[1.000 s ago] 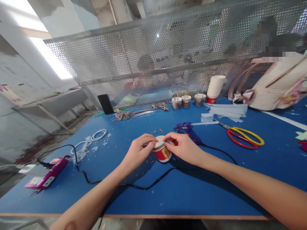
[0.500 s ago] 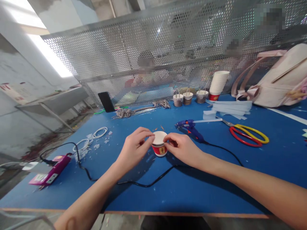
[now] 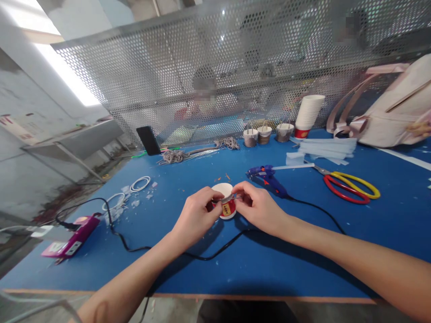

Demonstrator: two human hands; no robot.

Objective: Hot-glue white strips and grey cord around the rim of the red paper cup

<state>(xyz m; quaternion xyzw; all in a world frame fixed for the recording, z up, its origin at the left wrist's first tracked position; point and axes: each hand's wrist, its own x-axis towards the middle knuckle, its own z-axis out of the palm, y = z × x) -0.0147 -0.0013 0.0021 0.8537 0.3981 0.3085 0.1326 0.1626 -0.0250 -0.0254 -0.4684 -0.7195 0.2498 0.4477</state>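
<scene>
Head view, hands [image 3: 197, 211] [image 3: 262, 208] at cup [image 3: 228, 210], blue tabletop [image 3: 208, 280], perforated screen [image 3: 151, 72]; pale wall [image 3: 37, 89]

Glare whitens the upper-left window [image 3: 69, 74], while soft shadows fall beneath the hands [image 3: 197, 211].

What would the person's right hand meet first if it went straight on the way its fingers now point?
The right hand would probably meet the red-and-white paper cup first, just past the thin grey strand it seems to hold; depth is unclear, so hand and cup may be touching.
</scene>
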